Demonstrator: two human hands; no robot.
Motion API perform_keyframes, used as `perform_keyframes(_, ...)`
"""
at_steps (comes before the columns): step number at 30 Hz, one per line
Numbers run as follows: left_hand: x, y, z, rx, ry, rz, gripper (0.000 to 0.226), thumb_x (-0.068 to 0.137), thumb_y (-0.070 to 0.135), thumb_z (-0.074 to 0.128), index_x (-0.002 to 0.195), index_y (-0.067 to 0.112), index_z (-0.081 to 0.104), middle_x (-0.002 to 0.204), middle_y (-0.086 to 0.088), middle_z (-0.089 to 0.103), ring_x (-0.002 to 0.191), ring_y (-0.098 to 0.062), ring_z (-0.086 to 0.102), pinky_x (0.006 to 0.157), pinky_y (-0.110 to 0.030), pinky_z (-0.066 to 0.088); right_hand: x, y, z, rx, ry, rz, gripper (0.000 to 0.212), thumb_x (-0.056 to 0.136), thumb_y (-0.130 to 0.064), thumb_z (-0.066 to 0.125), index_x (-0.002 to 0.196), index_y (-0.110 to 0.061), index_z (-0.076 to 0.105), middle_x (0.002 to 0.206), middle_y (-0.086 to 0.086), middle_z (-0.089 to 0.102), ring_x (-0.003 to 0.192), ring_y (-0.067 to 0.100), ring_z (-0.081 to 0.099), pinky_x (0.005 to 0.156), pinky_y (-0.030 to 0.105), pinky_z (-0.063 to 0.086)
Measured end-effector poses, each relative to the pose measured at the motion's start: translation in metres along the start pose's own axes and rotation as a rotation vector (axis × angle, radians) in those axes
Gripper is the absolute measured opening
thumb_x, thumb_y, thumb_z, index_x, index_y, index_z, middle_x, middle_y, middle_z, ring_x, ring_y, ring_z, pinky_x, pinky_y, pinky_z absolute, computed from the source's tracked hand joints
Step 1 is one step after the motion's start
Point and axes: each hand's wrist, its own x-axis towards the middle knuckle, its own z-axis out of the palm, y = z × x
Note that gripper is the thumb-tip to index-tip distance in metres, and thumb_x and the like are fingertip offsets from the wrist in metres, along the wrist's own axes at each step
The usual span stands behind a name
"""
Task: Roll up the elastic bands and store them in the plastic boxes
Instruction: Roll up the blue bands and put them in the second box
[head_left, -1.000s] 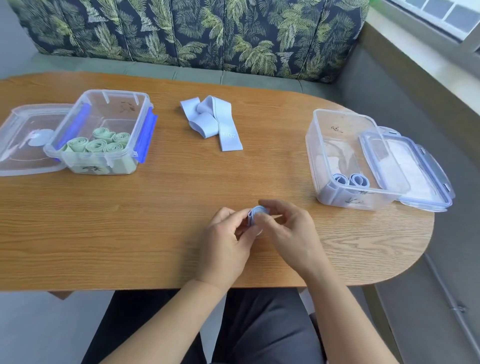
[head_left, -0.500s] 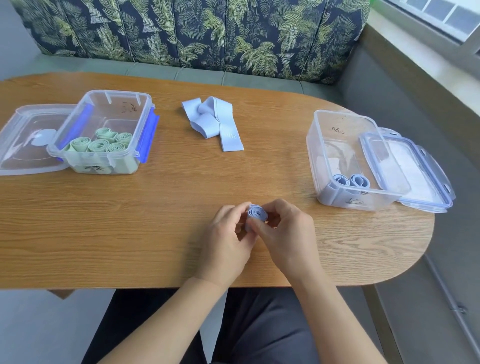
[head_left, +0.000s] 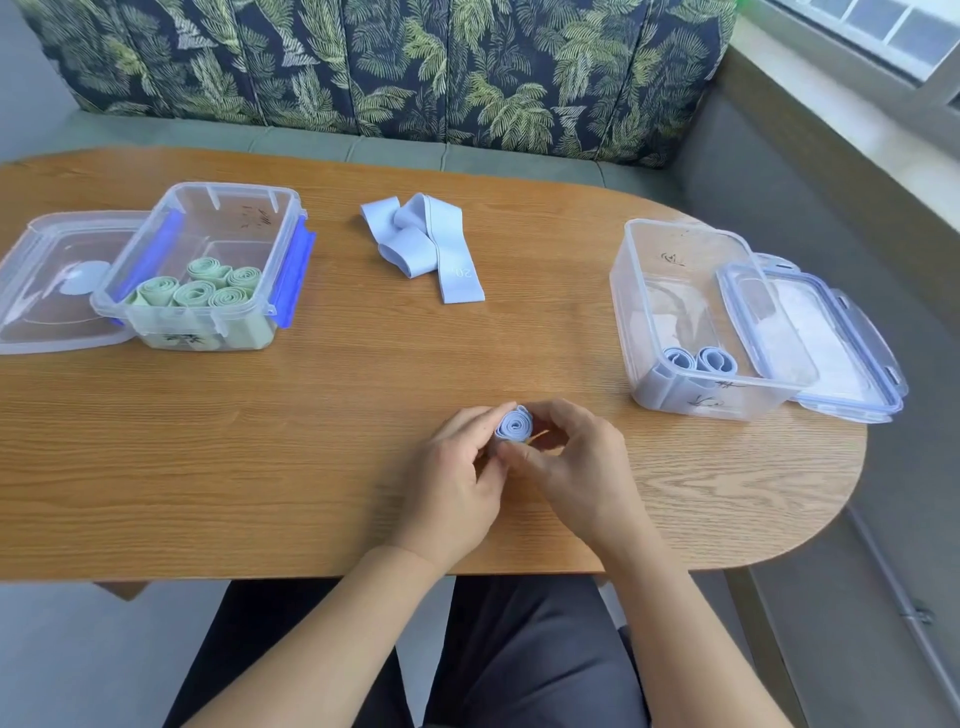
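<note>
— What could go wrong from here?

— The blue roll (head_left: 514, 425) looks springy — loosen your pinch on the way to the clear box (head_left: 622, 301) and the outer wrap may uncoil, so it won't stand beside the two rolls (head_left: 698, 359) already inside.

— And my hands?

— Your left hand (head_left: 457, 483) and right hand (head_left: 571, 467) face each other, fingers curled round the roll, pinching it end-up — near that box's front corner, on your side.
</note>
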Motion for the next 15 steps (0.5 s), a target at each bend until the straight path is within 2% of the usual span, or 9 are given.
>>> perform_keyframes(3, 0.0, 0.002, 0.001, 0.014, -0.006, -0.012, 0.048, 0.089, 0.005, 0.063, 0.134, 0.019, 0.057, 0.122, 0.012, 0.061, 0.111, -0.003, 0.058, 0.096, -0.024, 0.048, -0.001, 0.001, 0.007, -0.011, 0.096, 0.019, 0.017, 0.074, -0.027, 0.08, 0.088, -0.028, 0.071, 0.081, -0.014, 0.07, 0.076, 0.0, 0.062, 0.068, 0.016, 0.048)
perform_keyframes(8, 0.0, 0.004, 0.004, 0.015, 0.049, -0.044, 0.052, 0.083, -0.001, 0.066, 0.131, 0.018, 0.059, 0.116, 0.011, 0.063, 0.105, -0.005, 0.06, 0.093, -0.024, 0.048, -0.006, -0.006, 0.017, 0.015, 0.195, 0.094, 0.017, 0.071, -0.032, 0.081, 0.083, -0.024, 0.07, 0.076, -0.012, 0.07, 0.074, 0.004, 0.064, 0.072, 0.026, 0.052)
perform_keyframes(12, 0.005, 0.008, -0.004, -0.033, -0.004, -0.09, 0.047, 0.086, -0.002, 0.063, 0.129, 0.018, 0.06, 0.116, 0.01, 0.064, 0.104, 0.0, 0.059, 0.09, -0.009, 0.043, -0.003, -0.007, 0.003, 0.038, 0.028, 0.07, 0.026, 0.073, -0.026, 0.08, 0.096, -0.025, 0.07, 0.082, -0.011, 0.07, 0.075, 0.004, 0.064, 0.073, 0.026, 0.054)
perform_keyframes(15, 0.013, 0.011, -0.014, -0.087, -0.063, -0.115, 0.041, 0.089, 0.008, 0.066, 0.126, 0.024, 0.061, 0.112, 0.011, 0.066, 0.1, 0.001, 0.06, 0.086, -0.01, 0.045, 0.002, -0.005, -0.008, 0.167, -0.082, 0.09, 0.047, 0.071, -0.023, 0.067, 0.118, -0.023, 0.065, 0.087, -0.003, 0.071, 0.078, 0.016, 0.068, 0.075, 0.039, 0.057)
